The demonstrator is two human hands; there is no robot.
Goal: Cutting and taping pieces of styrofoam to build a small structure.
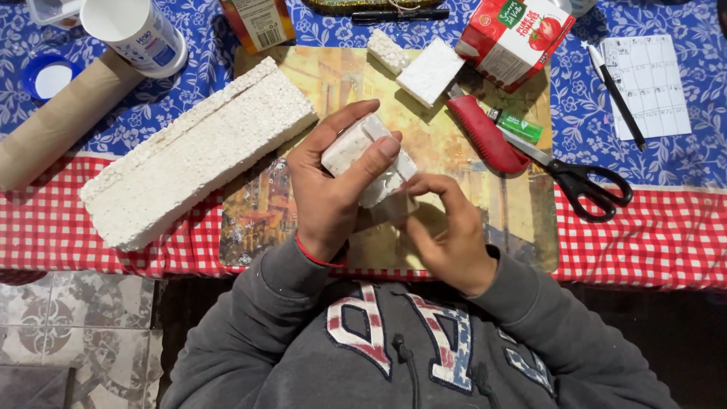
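On my feed, a long white foam slab (193,155) lies slantwise left of the picture mat (522,212), with a cardboard tube (57,125) and white cup (136,30) beyond it. Right of centre I see a red utility knife (485,136), black-handled scissors (579,178), a red carton (515,34), two small foam offcuts (428,70), and a pen (617,95) on a paper grid (655,79).
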